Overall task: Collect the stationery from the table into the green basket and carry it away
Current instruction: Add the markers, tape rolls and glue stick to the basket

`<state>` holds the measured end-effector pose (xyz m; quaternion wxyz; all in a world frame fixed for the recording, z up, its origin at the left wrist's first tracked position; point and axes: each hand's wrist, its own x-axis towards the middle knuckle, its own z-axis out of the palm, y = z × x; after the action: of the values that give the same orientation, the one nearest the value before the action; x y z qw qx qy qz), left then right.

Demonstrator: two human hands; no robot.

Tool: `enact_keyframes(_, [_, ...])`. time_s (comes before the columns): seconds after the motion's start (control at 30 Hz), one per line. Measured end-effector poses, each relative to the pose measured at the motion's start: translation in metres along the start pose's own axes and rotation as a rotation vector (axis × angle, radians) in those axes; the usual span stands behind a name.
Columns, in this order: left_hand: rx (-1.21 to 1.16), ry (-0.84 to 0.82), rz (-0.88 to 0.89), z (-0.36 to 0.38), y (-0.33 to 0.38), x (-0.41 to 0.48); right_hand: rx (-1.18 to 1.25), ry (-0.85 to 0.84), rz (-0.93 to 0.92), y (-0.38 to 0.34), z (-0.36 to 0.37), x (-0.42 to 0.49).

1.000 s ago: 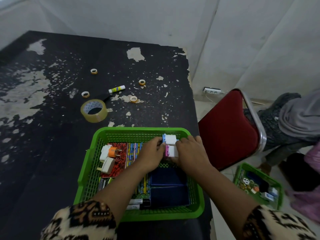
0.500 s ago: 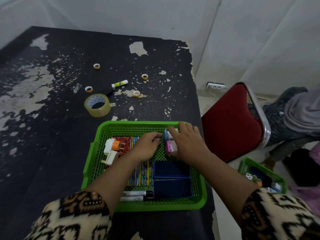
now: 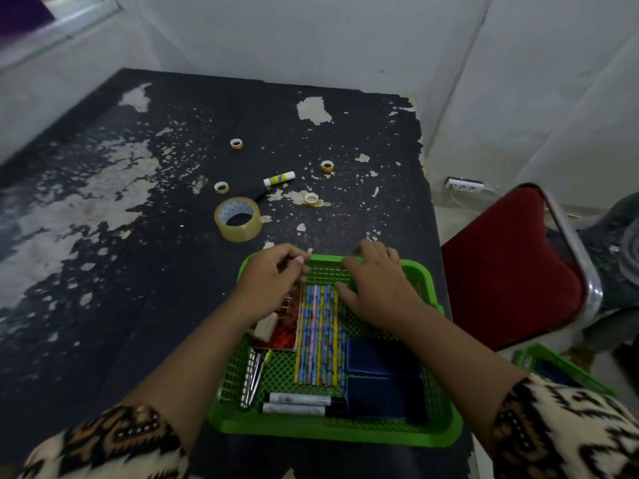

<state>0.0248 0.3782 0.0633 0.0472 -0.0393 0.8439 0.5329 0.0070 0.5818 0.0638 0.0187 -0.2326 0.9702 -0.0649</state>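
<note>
The green basket sits at the near right of the black table. It holds patterned pencils, two dark blue boxes, two markers, a red clip box and metal scissors. My left hand hovers over the basket's far left corner, fingers loosely curled, nothing visible in it. My right hand lies palm down over the far rim with fingers spread. On the table beyond are a large clear tape roll, a glue stick and several small tape rolls.
A red chair stands close to the table's right edge. A second green basket sits on the floor near it. A wall socket and a seated person are at the right. White walls close in behind the table.
Both hands have left the small white, pink and blue pieces and moved up to the basket's far rim. Those pieces are out of sight under my right hand.
</note>
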Motion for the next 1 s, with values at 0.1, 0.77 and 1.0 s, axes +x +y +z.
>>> enact_keyframes(0.1, [-0.012, 0.051, 0.023, -0.023, -0.004, 0.004, 0.098, 0.043, 0.001, -0.020, 0.000, 0.027])
enact_keyframes(0.77, [0.196, 0.331, -0.129, -0.152, -0.135, 0.174, 0.292, -0.142, 0.374, -0.002, 0.078, 0.251])
enact_keyframes(1.0, [0.406, 0.293, -0.096, -0.163, -0.164, 0.262, 0.169, -0.166, 0.322, 0.011, 0.101, 0.292])
